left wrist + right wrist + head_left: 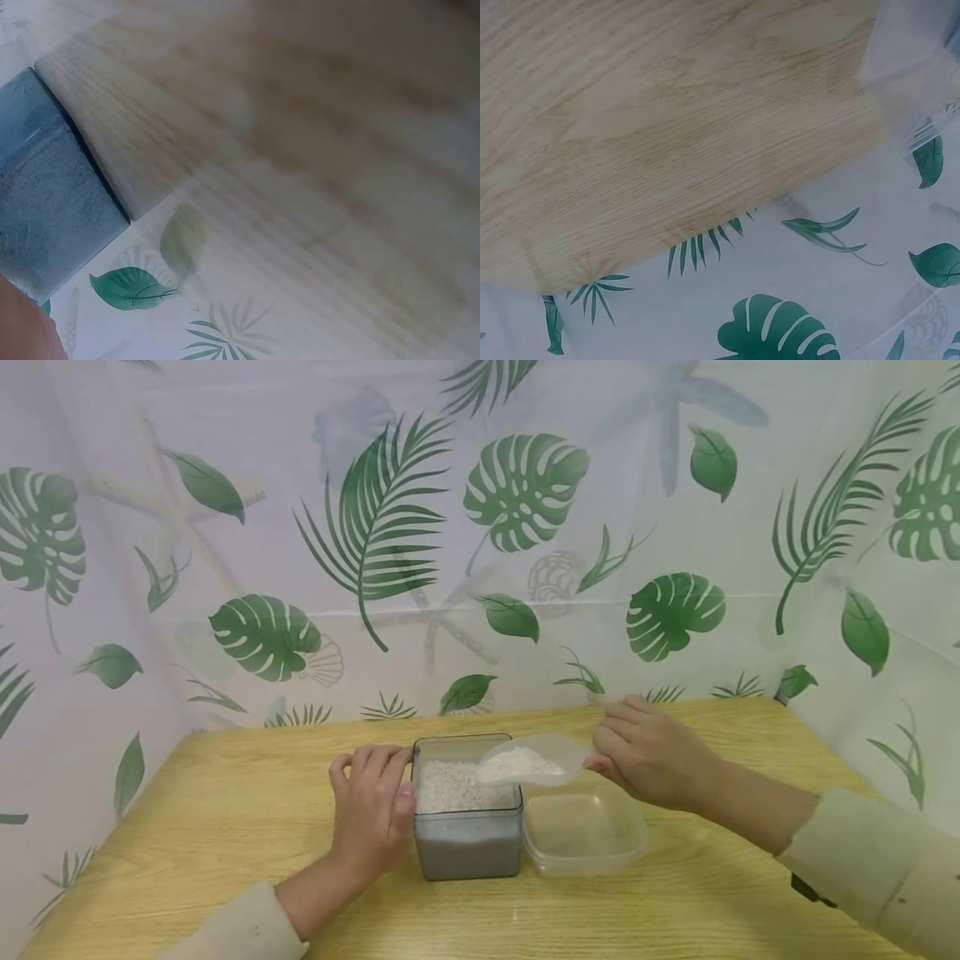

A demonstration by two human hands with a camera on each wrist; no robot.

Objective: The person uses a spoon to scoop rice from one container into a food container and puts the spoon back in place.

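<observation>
A clear, dark-rimmed square container (468,852) stands on the table, part full of whitish grainy stuff (453,787). My left hand (373,802) holds its left side, thumb at the near corner and fingers along the wall. In the left wrist view the container (56,195) is at the left edge, with a bit of my left hand (26,326) below. My right hand (648,752) grips the handle of a translucent scoop (573,760). White grainy stuff (521,763) lies in the scoop, whose tip is over the container's right side. The handle is hidden in the fist.
A shallow clear plastic tub (585,852) stands just right of the container, partly under the scoop. The wooden table (247,827) ends at the back against a white curtain (555,568) with green leaves, which also hangs at both sides.
</observation>
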